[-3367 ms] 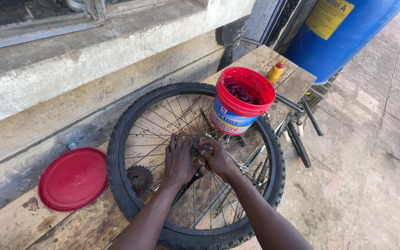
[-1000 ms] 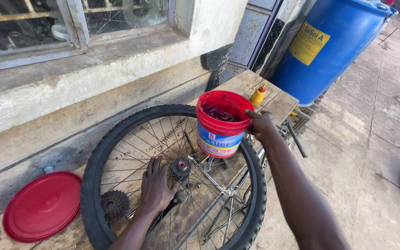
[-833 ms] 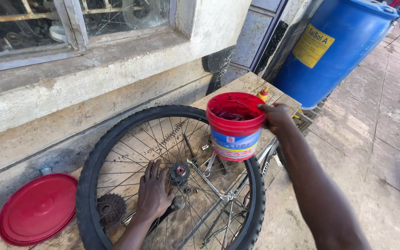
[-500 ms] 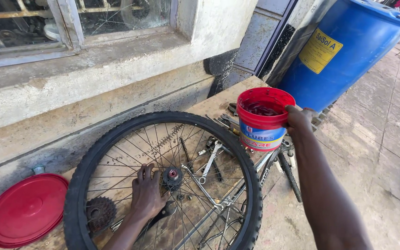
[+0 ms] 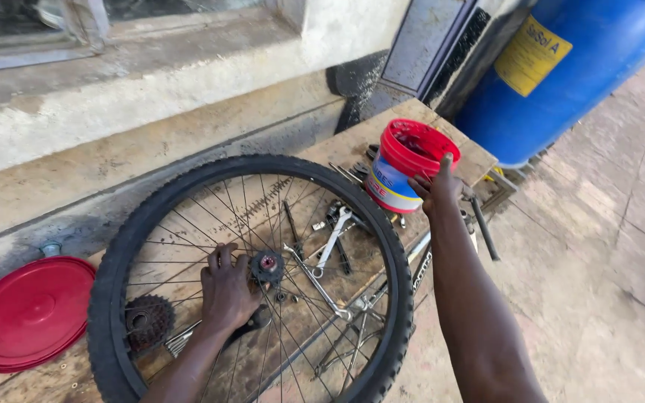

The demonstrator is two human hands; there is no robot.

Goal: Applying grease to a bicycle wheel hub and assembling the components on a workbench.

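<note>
A person's left hand (image 5: 227,292) rests with fingers spread flat on the spokes beside the hub (image 5: 266,264) of a bicycle wheel (image 5: 251,277) lying on a wooden bench (image 5: 259,198). The right hand (image 5: 436,186) grips the rim of a red bucket (image 5: 404,166) at the bench's far right; 1 red lid (image 5: 27,313) lies left

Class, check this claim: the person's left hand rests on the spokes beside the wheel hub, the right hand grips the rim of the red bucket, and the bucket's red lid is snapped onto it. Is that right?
Not quite. The left hand is on the spokes by the wheel hub and the right hand grips the red bucket, but the bucket is open. In the head view, the red lid lies flat on the wooden bench, left of the bicycle wheel.
</note>
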